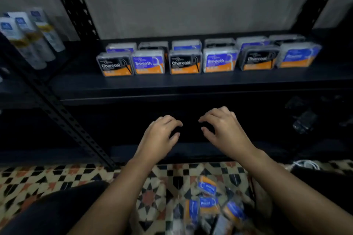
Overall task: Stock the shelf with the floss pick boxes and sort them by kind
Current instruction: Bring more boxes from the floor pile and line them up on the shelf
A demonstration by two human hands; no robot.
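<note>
Both the left hand [161, 132] and right hand [222, 127] hover loosely curled and holding nothing below the black metal shelf [172, 86], where black Charcoal boxes [115, 66] alternate with blue Smooth boxes [148, 62], so sorting looks due next, starting by grasping one misplaced box

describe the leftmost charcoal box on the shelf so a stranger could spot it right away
Find the dark shelf board with two rows of floss pick boxes. In the front row, go to the left end: the leftmost Charcoal box sits there. Its label is black over orange, unlike the blue Smooth box beside it.
</note>
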